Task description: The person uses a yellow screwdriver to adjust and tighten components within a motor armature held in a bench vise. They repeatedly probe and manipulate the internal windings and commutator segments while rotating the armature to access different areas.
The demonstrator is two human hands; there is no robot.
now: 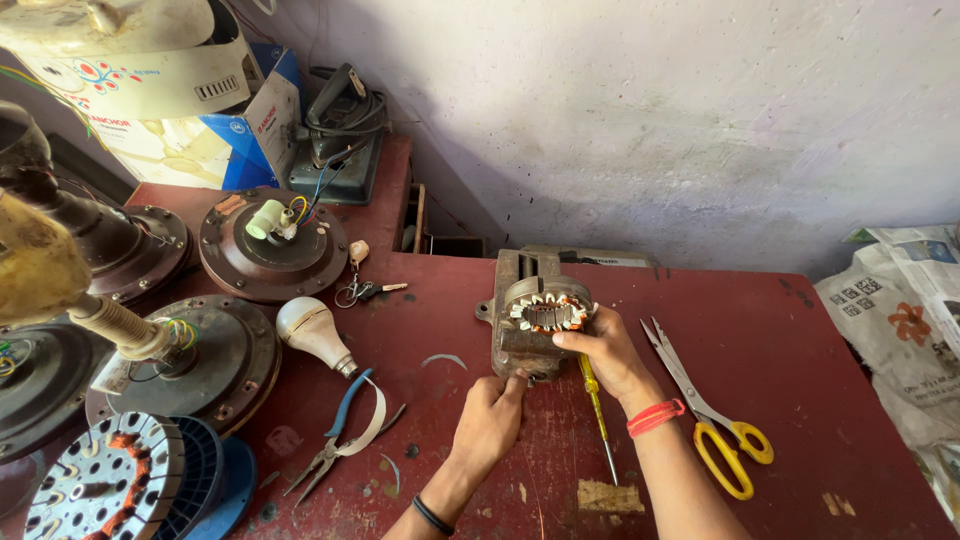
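Head cam: my arms cut off at bottom edge.
Left hand (490, 415): fingers pressed on vise (520, 340) front, tips hidden.
Right hand (605, 355): pinching stator (545, 312) on vise, yellow screwdriver (597, 415) tucked underneath.
Red table (800, 340): scissors (710, 420) beside wrist.

A fan repair workshop: opened fan motors (272, 243), pliers (335, 440) and scissors (705, 405) on a worn red bench (800, 350)

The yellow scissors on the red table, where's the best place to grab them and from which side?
Probably by the yellow loop handles of the scissors, coming from the near edge of the table. The handles point toward the person and lie free; the sharp open blades point away toward the wall, close beside the right hand.
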